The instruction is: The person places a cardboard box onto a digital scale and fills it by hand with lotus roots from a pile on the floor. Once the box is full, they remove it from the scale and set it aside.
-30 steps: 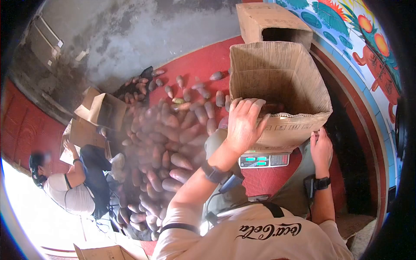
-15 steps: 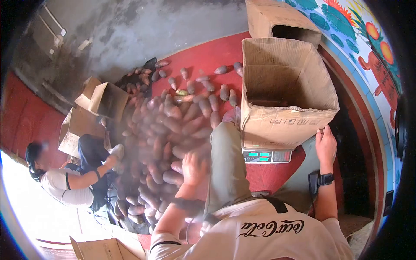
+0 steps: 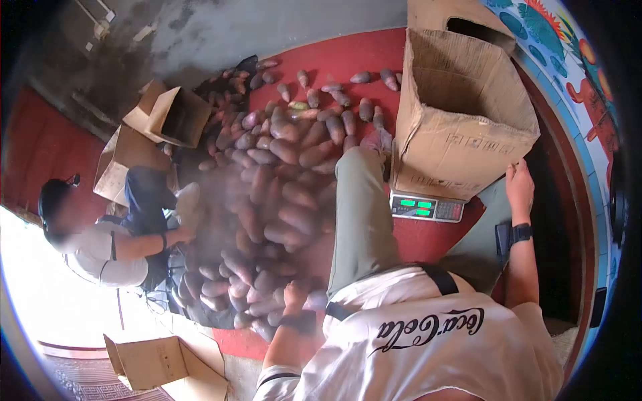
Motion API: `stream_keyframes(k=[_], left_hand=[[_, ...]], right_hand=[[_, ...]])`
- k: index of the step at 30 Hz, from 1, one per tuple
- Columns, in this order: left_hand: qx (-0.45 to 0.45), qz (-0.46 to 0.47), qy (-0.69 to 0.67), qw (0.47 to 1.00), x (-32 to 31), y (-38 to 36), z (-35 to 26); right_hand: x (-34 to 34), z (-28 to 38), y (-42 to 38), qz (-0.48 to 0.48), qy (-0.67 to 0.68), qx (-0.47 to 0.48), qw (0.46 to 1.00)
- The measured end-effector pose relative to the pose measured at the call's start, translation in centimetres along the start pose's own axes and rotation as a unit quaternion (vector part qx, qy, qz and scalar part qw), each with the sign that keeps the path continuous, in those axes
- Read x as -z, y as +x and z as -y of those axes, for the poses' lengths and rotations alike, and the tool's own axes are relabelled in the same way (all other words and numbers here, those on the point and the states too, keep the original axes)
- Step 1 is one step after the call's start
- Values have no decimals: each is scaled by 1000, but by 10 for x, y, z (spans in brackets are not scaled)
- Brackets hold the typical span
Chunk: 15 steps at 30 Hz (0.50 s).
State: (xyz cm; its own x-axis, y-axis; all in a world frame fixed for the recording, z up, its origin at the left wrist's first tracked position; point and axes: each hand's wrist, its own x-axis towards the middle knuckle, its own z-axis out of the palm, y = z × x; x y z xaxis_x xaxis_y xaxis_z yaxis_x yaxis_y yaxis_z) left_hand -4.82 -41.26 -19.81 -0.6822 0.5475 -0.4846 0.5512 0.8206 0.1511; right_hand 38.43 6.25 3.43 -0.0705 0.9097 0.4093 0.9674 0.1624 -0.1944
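Note:
Reddish-brown sweet potatoes (image 3: 287, 234) lie in a broad heap to my left and ahead. My left hand (image 3: 295, 294) is low over the heap's near right edge, fingers curled in; what they hold, if anything, is hidden. A tall, worn cardboard box (image 3: 461, 144), its top open, stands slightly tilted on a digital scale (image 3: 426, 207) with lit green displays. My right hand (image 3: 519, 186) is closed at the box's lower right corner. The inside bottom of the box is out of sight.
Another person (image 3: 110, 247) sits at the left, a gloved hand (image 3: 188, 204) by the heap. Small open boxes (image 3: 177, 117) stand behind them; an opened carton (image 3: 150, 361) lies at front left. Another box (image 3: 461, 17) is behind mine. A painted wall (image 3: 568, 67) curves along the right.
My left hand has drawn back toward me from the middle of the heap. My right hand stays at the box corner. The other person's gloved hand has moved over the heap's edge. The view has shifted.

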Motion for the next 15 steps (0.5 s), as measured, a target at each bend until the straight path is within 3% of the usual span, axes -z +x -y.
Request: stream_keyframes(k=[3,4,6,10,11,14,15], left_hand=[[-134,38,235,962,-60,7,59],[-36,3,121,992,-69,-4,64],[-62,-33,103,992,-117,6,108],[-59,20,28,998,-152,5,140],[-121,72,155,978,-123,-13,119],[-24,-17,-146,989,-179,-8,145],[-37,-34,-157,986,-186,-7,145]], right_hand=[[-5,-3,4,5,-7,1,1000],[-2,-2,4,8,-4,2,1000],[2,2,4,-7,7,6,1000],[-5,-4,8,11,6,-8,1000],[-5,-5,8,16,1,-8,1000],[-8,-10,12,17,-9,1,1000],[-8,-11,13,12,-10,7,1000]])
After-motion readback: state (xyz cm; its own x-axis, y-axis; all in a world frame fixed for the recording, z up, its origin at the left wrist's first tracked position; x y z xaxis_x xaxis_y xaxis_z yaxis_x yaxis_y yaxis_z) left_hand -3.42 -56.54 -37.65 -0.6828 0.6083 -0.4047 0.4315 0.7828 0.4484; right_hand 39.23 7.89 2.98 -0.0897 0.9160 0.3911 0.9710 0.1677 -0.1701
